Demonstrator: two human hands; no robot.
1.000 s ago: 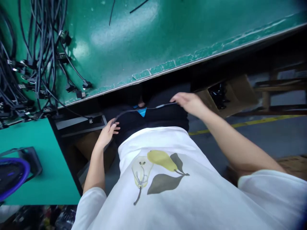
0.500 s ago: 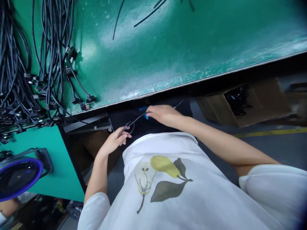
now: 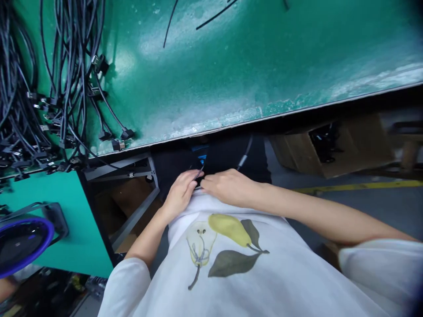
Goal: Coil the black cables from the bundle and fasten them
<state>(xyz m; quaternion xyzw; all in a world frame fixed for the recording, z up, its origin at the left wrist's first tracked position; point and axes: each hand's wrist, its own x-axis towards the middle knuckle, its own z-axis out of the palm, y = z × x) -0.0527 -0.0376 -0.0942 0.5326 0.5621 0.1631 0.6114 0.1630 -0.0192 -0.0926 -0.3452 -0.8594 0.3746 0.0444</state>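
The left hand (image 3: 181, 193) has its thumb and forefinger drawn together on a thin dark cable (image 3: 242, 161), which slants up between them, a short length showing past the fingertips toward the green table (image 3: 231, 79). The right hand (image 3: 233, 188) is just beside it, fingers bent and side by side, tips near the left thumb; its thumb is hidden, so I cannot tell whether it pinches the cable. A length with a pale section comes out from behind the right hand's knuckles and runs up toward the green table's front edge. Both hands are on the near side of that edge, over the lap, at the hem of a white shirt (image 3: 280, 259).

On the green table's left part lie bunches of black cables (image 3: 71, 66) with metal-tipped plugs, some at its edge; short dark pieces (image 3: 216, 16) lie farther back on it. Below the green table's right part, an open cardboard box (image 3: 291, 152) holds dark things too unclear to name. Nearer than the green table's left end is a purple-rimmed round object (image 3: 50, 235).
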